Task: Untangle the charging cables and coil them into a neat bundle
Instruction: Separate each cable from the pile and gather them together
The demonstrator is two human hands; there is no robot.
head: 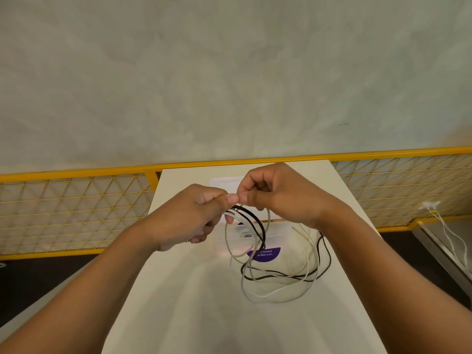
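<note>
Pale, mottled plaster wall (229, 72) fills the space far behind the grip. Beneath it, a yellow mesh railing (76, 210) is seen running across at about the level of the hands. A white table (204, 315) stretches from that railing toward the viewer, directly under the grip.

Both forearms are raised over the table, and the hands are brought together so that the thumb tips nearly touch. The left hand (189, 218) is closed round several gathered loops of the charging cables (258, 226), with the thumb pressed down on top of them. The right hand (283, 198) is curled, its thumb and forefinger pinched together at the spot where the strands leave the left hand.

Black and white strands are held in an arc just below the pinch. From there the remaining length hangs down and is spread in loose, crossing loops on the table, below and to the right of the grip.

A clear plastic container (281, 233) with a purple label (265, 254) is partly covered by those loops. Thin white cords (449, 236) are seen far to the right of the grip.
</note>
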